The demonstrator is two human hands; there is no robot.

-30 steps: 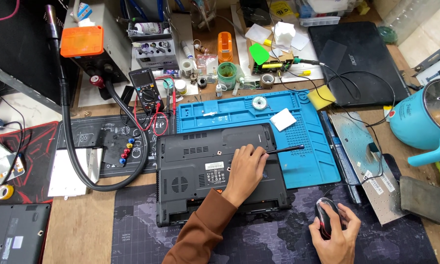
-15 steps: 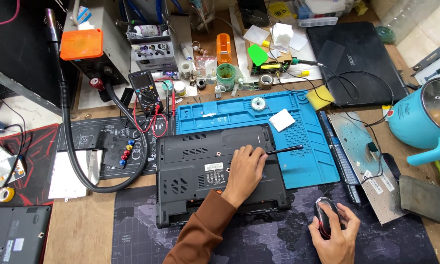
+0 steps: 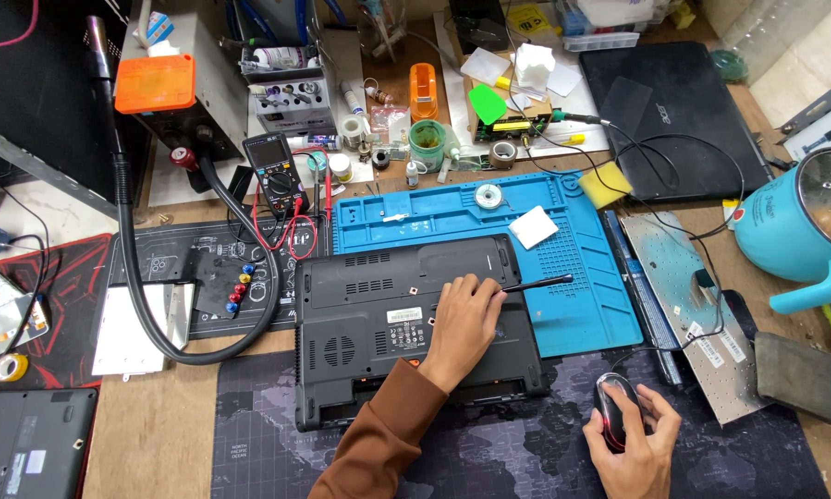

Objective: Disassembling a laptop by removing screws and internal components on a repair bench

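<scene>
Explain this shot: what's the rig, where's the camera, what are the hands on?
No machine here: a person works with bare hands, and the one camera sits on their head, looking down at a cluttered workbench. The left hand, in a brown sleeve, rests on an upturned black laptop and holds a thin black tool that points out over a blue work mat. The right hand grips a black and red mouse on a dark desk mat. Around them lie a multimeter, a closed black laptop, a teal pot and a bare keyboard plate.
</scene>
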